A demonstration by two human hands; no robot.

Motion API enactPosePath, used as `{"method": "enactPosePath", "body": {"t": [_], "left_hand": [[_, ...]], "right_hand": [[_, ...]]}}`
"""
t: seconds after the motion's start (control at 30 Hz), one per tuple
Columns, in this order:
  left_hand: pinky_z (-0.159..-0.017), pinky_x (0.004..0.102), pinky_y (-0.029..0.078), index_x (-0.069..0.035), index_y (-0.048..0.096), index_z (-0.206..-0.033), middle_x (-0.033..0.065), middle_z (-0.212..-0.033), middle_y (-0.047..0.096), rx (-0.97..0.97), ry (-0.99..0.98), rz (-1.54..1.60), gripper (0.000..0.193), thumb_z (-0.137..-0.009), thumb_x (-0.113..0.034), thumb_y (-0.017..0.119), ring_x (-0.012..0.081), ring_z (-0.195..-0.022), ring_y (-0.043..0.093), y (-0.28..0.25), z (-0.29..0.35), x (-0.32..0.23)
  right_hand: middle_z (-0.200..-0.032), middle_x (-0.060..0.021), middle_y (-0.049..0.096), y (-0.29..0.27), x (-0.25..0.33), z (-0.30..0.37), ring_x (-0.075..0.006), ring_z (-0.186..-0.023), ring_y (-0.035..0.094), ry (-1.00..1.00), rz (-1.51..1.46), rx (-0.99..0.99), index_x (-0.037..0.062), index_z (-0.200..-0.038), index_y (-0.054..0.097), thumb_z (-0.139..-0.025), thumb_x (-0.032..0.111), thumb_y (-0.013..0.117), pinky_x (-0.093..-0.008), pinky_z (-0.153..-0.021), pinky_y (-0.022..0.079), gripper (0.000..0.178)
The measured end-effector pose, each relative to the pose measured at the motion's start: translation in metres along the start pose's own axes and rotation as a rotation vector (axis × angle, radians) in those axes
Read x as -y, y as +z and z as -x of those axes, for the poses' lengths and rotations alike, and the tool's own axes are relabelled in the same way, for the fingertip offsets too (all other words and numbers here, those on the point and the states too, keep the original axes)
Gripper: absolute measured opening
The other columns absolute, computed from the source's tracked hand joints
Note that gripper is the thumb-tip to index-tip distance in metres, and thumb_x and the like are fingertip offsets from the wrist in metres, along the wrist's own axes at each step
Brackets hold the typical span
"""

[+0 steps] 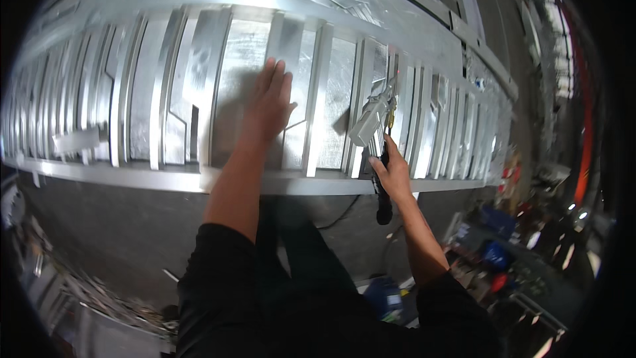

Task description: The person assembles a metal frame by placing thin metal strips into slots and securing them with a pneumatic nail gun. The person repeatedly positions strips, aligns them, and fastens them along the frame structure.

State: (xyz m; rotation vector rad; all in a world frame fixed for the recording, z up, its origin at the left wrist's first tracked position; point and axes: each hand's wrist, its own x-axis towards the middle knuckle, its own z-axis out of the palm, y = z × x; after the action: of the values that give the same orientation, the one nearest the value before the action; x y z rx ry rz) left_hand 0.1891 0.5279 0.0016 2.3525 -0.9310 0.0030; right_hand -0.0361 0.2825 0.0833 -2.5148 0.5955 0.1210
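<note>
A long silvery metal frame (pixel 165 179) with several upright slats lies across in front of me, metal sheet showing between the slats. My left hand (pixel 266 106) is spread over a slat and the sheet beside it, fingers stretched forward and holding nothing. Whether its palm presses on the metal I cannot tell. In my right hand (pixel 395 176) is a welding gun (pixel 372 119) with a silvery body, a black handle and a thin nozzle pointing away from me. Its tip is over the slats, close to a small red light spot. My fingers partly hide the handle.
A loose metal piece (pixel 76 140) rests on the slats at the left. A dark cable (pixel 341 215) hangs below the frame's near rail. Scrap strips (pixel 99 298) lie on the floor at lower left. Blue and red items (pixel 495 255) stand at lower right.
</note>
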Motion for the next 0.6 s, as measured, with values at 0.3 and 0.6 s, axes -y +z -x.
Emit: {"method": "enactPosePath", "body": {"t": [0.3,0.6], "left_hand": [[-0.12,0.0425,0.026,0.0,0.047,-0.137,0.0148,-0.155,0.035,0.049,-0.057,-0.161,0.061,-0.088,-0.028,0.069,0.0309,-0.15,0.02,0.003,-0.002,-0.003],[-0.121,0.0417,0.026,0.0,0.047,-0.138,0.0126,-0.156,0.034,0.001,-0.077,-0.165,0.06,-0.089,-0.028,0.068,0.0287,-0.15,0.019,0.013,0.001,-0.003]], "right_hand": [[-0.115,-0.0296,0.064,0.019,-0.045,-0.022,-0.0365,-0.108,0.065,0.127,-0.047,0.033,-0.0085,-0.143,0.038,-0.092,0.039,0.066,-0.0403,-0.093,0.048,0.075],[-0.102,-0.0078,0.063,-0.015,-0.027,-0.008,-0.0165,-0.088,0.061,0.195,-0.415,0.152,-0.0035,-0.134,0.047,-0.099,0.018,0.053,-0.0326,-0.082,0.05,0.042]]}}
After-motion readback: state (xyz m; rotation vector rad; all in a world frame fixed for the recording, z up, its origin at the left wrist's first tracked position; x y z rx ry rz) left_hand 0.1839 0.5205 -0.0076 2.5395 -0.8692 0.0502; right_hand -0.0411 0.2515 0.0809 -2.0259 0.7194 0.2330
